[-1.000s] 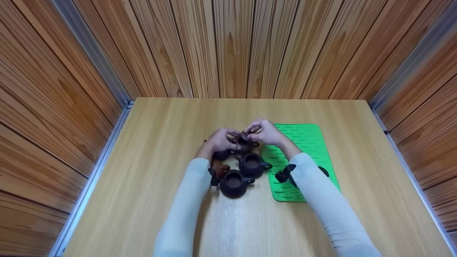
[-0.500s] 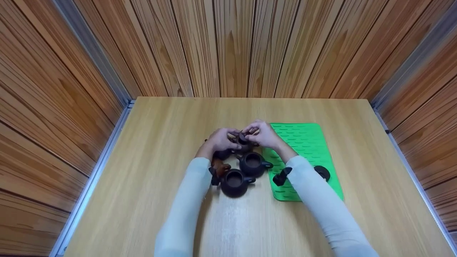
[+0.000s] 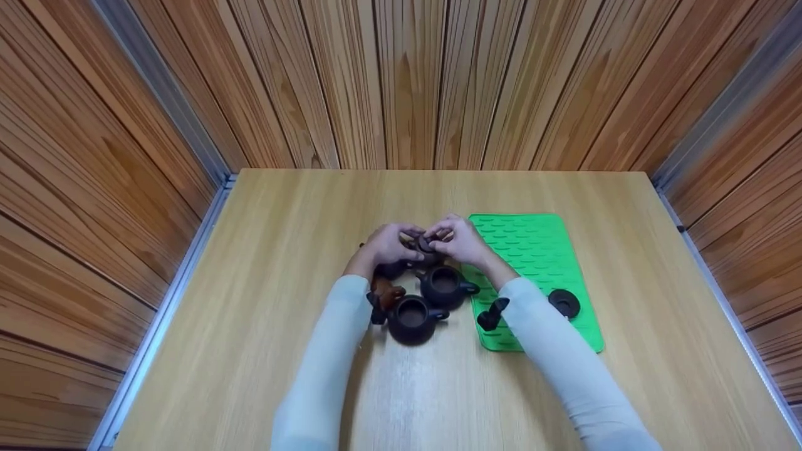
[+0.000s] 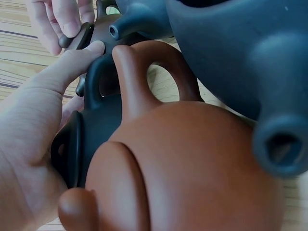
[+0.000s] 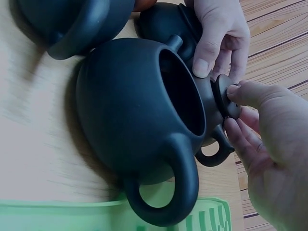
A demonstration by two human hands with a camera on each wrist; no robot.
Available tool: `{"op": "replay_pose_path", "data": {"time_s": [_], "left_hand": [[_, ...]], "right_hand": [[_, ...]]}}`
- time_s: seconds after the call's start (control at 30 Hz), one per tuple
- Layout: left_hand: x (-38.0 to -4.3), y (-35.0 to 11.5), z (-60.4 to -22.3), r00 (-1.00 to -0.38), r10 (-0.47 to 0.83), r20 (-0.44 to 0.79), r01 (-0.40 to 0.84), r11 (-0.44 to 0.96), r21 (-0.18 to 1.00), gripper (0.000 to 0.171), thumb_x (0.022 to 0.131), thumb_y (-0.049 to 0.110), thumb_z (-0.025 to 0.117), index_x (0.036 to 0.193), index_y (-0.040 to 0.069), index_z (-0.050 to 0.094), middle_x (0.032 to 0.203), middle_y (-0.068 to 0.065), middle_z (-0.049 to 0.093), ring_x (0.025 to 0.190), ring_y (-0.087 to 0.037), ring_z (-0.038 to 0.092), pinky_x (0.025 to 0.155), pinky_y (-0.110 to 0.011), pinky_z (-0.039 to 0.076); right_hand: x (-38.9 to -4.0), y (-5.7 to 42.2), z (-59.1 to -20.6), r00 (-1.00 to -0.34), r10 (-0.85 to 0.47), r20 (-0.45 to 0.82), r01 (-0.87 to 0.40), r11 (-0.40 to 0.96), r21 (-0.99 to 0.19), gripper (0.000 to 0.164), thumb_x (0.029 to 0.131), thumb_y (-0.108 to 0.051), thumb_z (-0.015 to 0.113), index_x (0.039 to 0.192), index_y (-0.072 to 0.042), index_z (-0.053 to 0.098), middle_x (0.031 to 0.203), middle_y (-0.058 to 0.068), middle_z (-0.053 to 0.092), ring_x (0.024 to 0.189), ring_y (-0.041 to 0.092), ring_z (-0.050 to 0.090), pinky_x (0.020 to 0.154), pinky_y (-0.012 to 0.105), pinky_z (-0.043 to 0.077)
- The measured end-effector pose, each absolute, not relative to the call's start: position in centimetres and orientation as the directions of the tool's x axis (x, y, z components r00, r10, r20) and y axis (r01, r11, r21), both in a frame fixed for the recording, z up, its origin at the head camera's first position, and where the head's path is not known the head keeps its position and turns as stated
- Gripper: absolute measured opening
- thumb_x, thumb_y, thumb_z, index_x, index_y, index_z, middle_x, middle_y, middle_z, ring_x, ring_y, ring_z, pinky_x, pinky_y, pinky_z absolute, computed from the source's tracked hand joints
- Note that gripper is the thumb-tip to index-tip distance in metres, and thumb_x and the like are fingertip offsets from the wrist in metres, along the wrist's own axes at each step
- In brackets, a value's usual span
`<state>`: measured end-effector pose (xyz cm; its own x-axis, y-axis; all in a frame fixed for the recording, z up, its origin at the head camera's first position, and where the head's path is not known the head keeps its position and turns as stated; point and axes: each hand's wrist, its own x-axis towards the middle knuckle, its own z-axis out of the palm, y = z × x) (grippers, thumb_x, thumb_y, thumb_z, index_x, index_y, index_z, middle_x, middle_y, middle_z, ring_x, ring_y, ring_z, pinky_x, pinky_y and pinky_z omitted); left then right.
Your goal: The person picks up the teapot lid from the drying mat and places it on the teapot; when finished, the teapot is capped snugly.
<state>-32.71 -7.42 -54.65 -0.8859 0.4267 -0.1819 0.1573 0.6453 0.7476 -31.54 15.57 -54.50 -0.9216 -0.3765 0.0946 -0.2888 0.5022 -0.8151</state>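
Note:
At the far end of a teapot cluster, my left hand (image 3: pixel 387 244) holds a small dark brown teapot (image 5: pixel 208 98), its thumb pressed on the body near the rim. My right hand (image 3: pixel 465 242) pinches the lid (image 5: pixel 222 96) of that teapot between thumb and fingertips, right at the opening. Under my left palm sits a black teapot (image 4: pixel 108 118) with its lid on. Nearer stands a reddish-brown lidded teapot (image 4: pixel 192 154). Two black teapots without lids, a middle one (image 5: pixel 120 96) and a front one (image 3: pixel 410 335), stand to the right of these.
A green ribbed mat (image 3: pixel 526 250) lies right of the teapots, partly under my right forearm. On it rest a round black lid (image 3: pixel 564 303) and a small black object (image 3: pixel 492 315) shows beside my right sleeve. Wood-panelled walls (image 3: pixel 413 81) border the table (image 3: pixel 301 219).
My right hand has shifted slightly left and down with the lid, which now covers the small teapot's opening. The right forearm has moved left, uncovering the round lid on the mat.

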Motion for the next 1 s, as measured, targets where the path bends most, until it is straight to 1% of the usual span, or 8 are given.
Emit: {"op": "replay_pose_path", "data": {"time_s": [0.23,0.43,0.5,0.67,0.83,0.9,0.97,1.0], "left_hand": [[-32.5,-7.3,-54.7,-0.891,0.418,-0.178,0.151,0.641,0.752,0.058,0.096,0.021,0.092,0.151,0.020,0.073,0.153,-0.010,0.074,0.147,-0.034,0.066,0.128,-0.050,0.049],[-32.9,-7.4,-54.8,-0.886,0.420,-0.197,0.130,0.632,0.764,0.058,0.096,0.023,0.092,0.151,0.021,0.073,0.154,-0.008,0.074,0.143,-0.034,0.068,0.126,-0.051,0.050],[-34.1,-7.5,-56.6,-0.885,0.426,-0.186,0.145,0.632,0.761,0.058,0.094,0.027,0.094,0.149,0.023,0.075,0.151,-0.006,0.076,0.140,-0.031,0.069,0.123,-0.047,0.052],[-35.6,-7.7,-58.7,-0.887,0.426,-0.179,0.159,0.646,0.747,0.060,0.090,0.034,0.097,0.146,0.028,0.076,0.149,0.001,0.077,0.137,-0.024,0.070,0.119,-0.042,0.053],[-35.6,-7.7,-58.5,-0.887,0.427,-0.177,0.167,0.653,0.738,0.059,0.092,0.033,0.096,0.147,0.028,0.076,0.149,0.000,0.077,0.137,-0.026,0.071,0.119,-0.043,0.054],[-36.2,-8.0,-59.4,-0.884,0.440,-0.157,0.184,0.637,0.749,0.059,0.091,0.036,0.097,0.146,0.029,0.076,0.147,0.001,0.078,0.133,-0.025,0.073,0.116,-0.041,0.055],[-35.4,-8.0,-58.2,-0.879,0.448,-0.166,0.180,0.632,0.754,0.059,0.092,0.035,0.096,0.147,0.028,0.075,0.149,-0.001,0.077,0.135,-0.027,0.072,0.118,-0.043,0.055],[-35.4,-8.2,-58.2,-0.879,0.452,-0.149,0.191,0.622,0.759,0.059,0.091,0.036,0.096,0.146,0.028,0.076,0.147,0.000,0.078,0.133,-0.026,0.073,0.116,-0.041,0.055]], "right_hand": [[-31.2,15.6,-54.6,-0.924,-0.373,0.085,-0.273,0.484,-0.831,0.020,0.098,0.002,0.080,0.117,0.001,0.085,0.120,0.025,0.070,0.111,0.039,0.073,0.089,0.026,0.056],[-31.2,15.6,-54.9,-0.928,-0.363,0.083,-0.267,0.491,-0.829,0.019,0.098,0.000,0.081,0.117,0.000,0.085,0.116,0.021,0.069,0.108,0.033,0.074,0.088,0.024,0.056],[-31.2,15.6,-54.9,-0.929,-0.361,0.076,-0.260,0.493,-0.830,0.019,0.099,-0.001,0.081,0.118,-0.001,0.085,0.116,0.020,0.069,0.106,0.030,0.073,0.088,0.024,0.056],[-31.2,15.5,-54.9,-0.931,-0.361,0.062,-0.249,0.498,-0.830,0.021,0.100,-0.001,0.080,0.120,-0.001,0.085,0.117,0.020,0.069,0.103,0.027,0.071,0.087,0.024,0.056],[-31.2,15.5,-55.0,-0.929,-0.364,0.069,-0.257,0.499,-0.827,0.021,0.100,-0.002,0.080,0.121,-0.001,0.085,0.117,0.022,0.069,0.103,0.030,0.073,0.089,0.027,0.058],[-31.3,15.5,-55.1,-0.928,-0.364,0.072,-0.260,0.497,-0.828,0.022,0.100,-0.002,0.080,0.122,-0.001,0.085,0.116,0.022,0.069,0.105,0.031,0.073,0.091,0.029,0.059],[-31.2,15.5,-55.2,-0.929,-0.363,0.073,-0.260,0.497,-0.828,0.023,0.100,-0.002,0.081,0.122,-0.001,0.085,0.116,0.022,0.068,0.106,0.031,0.073,0.092,0.030,0.059],[-31.2,15.5,-55.2,-0.929,-0.362,0.074,-0.260,0.498,-0.828,0.023,0.101,-0.003,0.081,0.123,-0.001,0.085,0.115,0.022,0.068,0.107,0.031,0.073,0.092,0.030,0.060]]}}
